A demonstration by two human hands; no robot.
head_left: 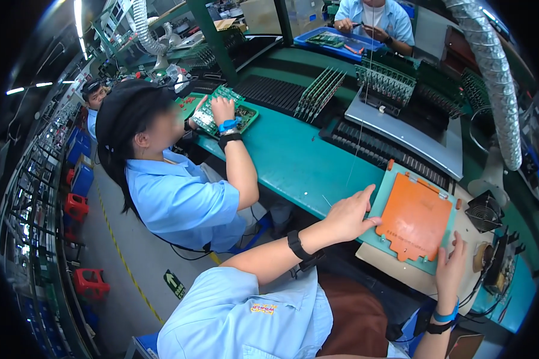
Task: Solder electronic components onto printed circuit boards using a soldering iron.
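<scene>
In front of me lies an orange plate (418, 216) with a notched near edge, set on a flat light-green frame (384, 200) with small metal clips at its far side. My left hand (348, 216) is at the frame's left edge, thumb and fingers apart, the thumb tip at the orange plate's side. At the near right corner is my right hand (451, 266), its fingers stretched up along the frame's edge. Neither hand is wrapped round anything. Whether the right fingertips press on the frame cannot be seen surely.
A beige board (395, 270) lies under the frame. Beyond stand a grey metal cover (410, 134), racks of upright circuit boards (320, 94) and a small black fan (485, 210). A co-worker at left handles a green circuit board (212, 113); another sits across by a blue tray (317, 37).
</scene>
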